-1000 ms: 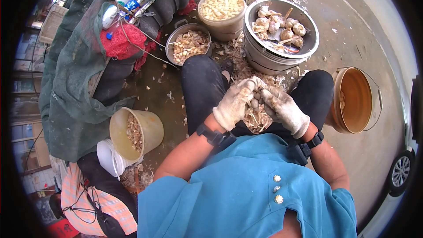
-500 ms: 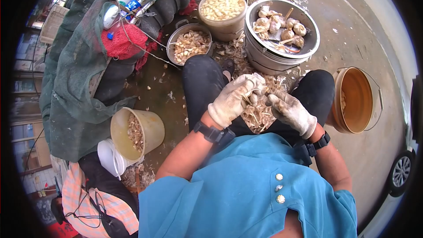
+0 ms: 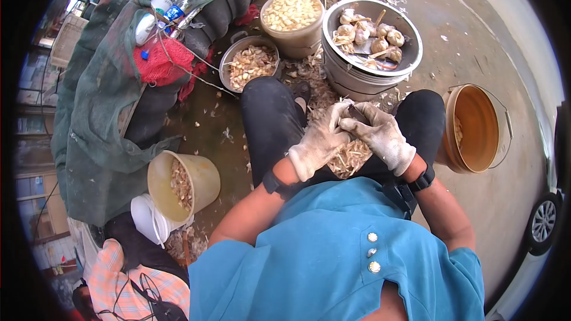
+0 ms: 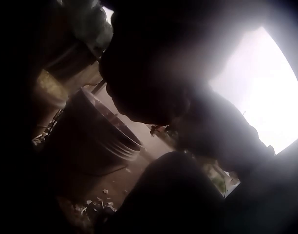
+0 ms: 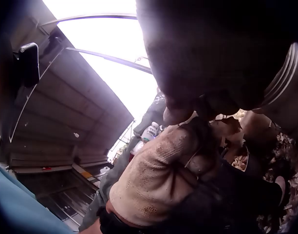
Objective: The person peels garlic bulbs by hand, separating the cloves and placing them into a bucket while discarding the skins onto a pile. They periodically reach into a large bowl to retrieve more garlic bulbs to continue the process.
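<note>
Two hands in soiled white gloves meet above the lap in the head view. The left hand (image 3: 321, 141) has its fingers curled round garlic, mostly hidden by the gloves. From the other side the right hand (image 3: 380, 137) pinches at the same garlic, its fingertips against the left glove. Loose garlic skins (image 3: 350, 159) lie below them between the knees. In the right wrist view the left glove (image 5: 154, 178) is bent beside the dark right hand (image 5: 202, 58). The left wrist view shows only dark hand shapes.
Ahead, a metal basin (image 3: 416, 53) on stacked buckets holds whole garlic bulbs (image 3: 361, 35). Left of it are a bucket of peeled cloves (image 3: 291, 12) and a pot of cloves (image 3: 253, 66). An orange bucket (image 3: 476, 128) lies right; a cream bucket (image 3: 205, 181) leans left.
The hands were together, parted slightly as the right moved away, and now meet again. The garlic visible in the left hand before is now mostly covered. The head view has shifted slightly.
</note>
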A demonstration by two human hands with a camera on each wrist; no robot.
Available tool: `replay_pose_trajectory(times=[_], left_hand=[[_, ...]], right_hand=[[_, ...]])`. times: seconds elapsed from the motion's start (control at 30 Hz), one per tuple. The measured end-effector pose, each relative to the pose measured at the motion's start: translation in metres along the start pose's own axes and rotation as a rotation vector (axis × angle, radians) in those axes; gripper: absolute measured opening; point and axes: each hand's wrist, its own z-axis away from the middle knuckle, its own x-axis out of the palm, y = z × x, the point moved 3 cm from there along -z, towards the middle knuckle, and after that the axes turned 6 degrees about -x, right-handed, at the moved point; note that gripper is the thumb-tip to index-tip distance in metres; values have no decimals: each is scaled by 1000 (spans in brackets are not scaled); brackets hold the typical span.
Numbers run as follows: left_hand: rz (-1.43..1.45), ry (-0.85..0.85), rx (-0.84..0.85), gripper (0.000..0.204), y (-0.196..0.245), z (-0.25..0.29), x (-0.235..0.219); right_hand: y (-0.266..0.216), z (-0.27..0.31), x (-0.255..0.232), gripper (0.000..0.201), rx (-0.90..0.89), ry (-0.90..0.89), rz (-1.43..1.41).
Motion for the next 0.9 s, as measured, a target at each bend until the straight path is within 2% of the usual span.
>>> replay_pose_trajectory(times=[0.03, 0.07, 0.1, 0.17, 0.3, 0.37, 0.4, 0.47, 0.5, 0.57, 0.6, 0.67, 0.77, 0.8, 0.9], left_hand=[[91, -53, -132, 57, -2, 2, 1], [160, -43, -93, 50, 4, 5, 1], [159, -44, -93, 50, 4, 4, -2], [273, -131, -276, 37, 0, 3, -2], [111, -140, -194, 24, 5, 2, 1], [322, -202, -242, 20, -3, 2, 1], [323, -203, -245, 20, -3, 3, 1], [367, -228, -232, 17, 0, 4, 2], [368, -229, -234, 17, -3, 4, 1], [299, -262, -197, 17, -7, 3, -2], [300, -262, -198, 17, -6, 4, -2], [491, -289, -291, 20, 1, 8, -1], [388, -246, -332, 21, 10, 13, -5], [389, -243, -334, 21, 7, 14, -6], [368, -259, -248, 18, 0, 12, -8]], right_hand=[[2, 0, 1, 40, 41, -15, -15], [-6, 0, -3, 39, 77, -34, 118], [-7, 1, -3, 39, 77, -32, 118], [-6, 2, -6, 33, 127, 30, 21], [5, 7, -4, 28, 74, 50, -149], [1, 11, 1, 23, 133, 105, -447], [-6, 12, 3, 23, 136, 106, -447], [-19, 17, 4, 22, 256, 121, -600], [-16, 17, 1, 22, 259, 122, -601], [-10, 18, -4, 19, 293, -19, -428], [-12, 19, -3, 19, 294, -19, -427], [-19, 21, 2, 19, 273, -13, -496], [-15, 22, 1, 24, 279, -57, -532], [-9, 22, 0, 24, 268, -117, -622], [3, 21, 2, 23, 335, -99, -674]])
